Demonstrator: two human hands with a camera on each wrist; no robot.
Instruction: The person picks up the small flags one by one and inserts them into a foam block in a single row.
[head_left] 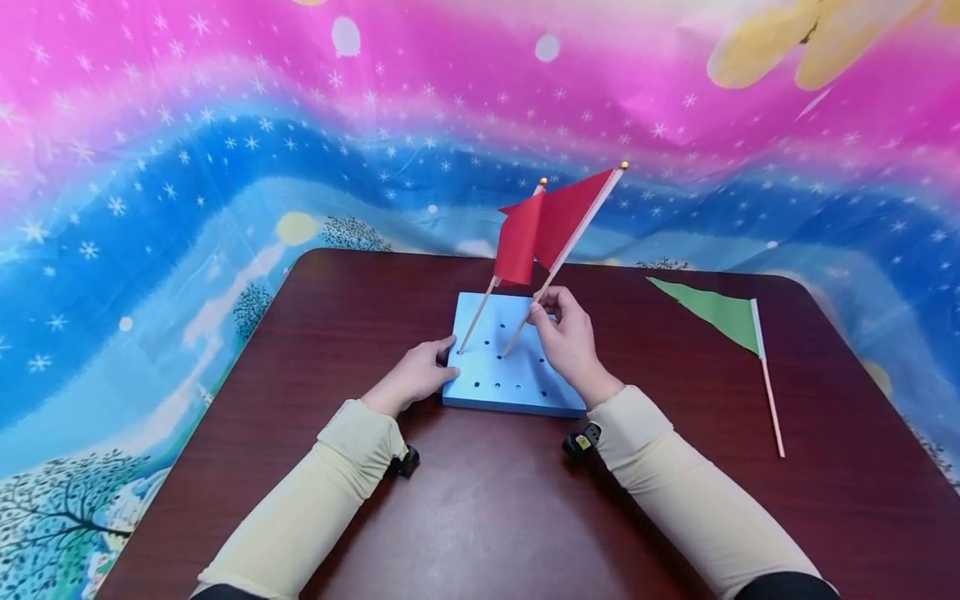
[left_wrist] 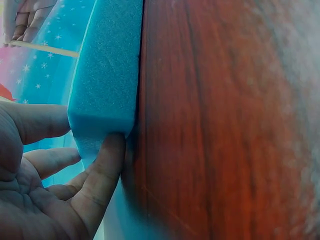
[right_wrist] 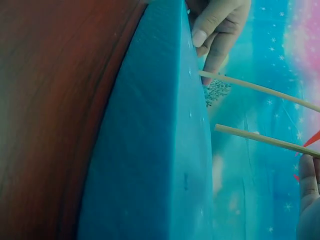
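My right hand (head_left: 567,333) pinches the thin wooden stick of a red flag (head_left: 576,218) between thumb and fingers. This flag leans to the right, its stick's lower end (right_wrist: 218,128) just off the board's face in the right wrist view. A second red flag (head_left: 517,242) stands tilted in a hole near the left edge of a light-blue foam board (head_left: 513,400) with several small holes. At that edge my left hand (head_left: 411,375) grips the board, thumb over the top rim and a finger (left_wrist: 107,160) against the side.
A green triangular flag (head_left: 716,312) on a white-and-wood stick lies on the dark reddish-brown table (head_left: 360,317) to the right. Behind the table hangs a pink and blue patterned cloth (head_left: 420,108). Both forearms reach in from the front.
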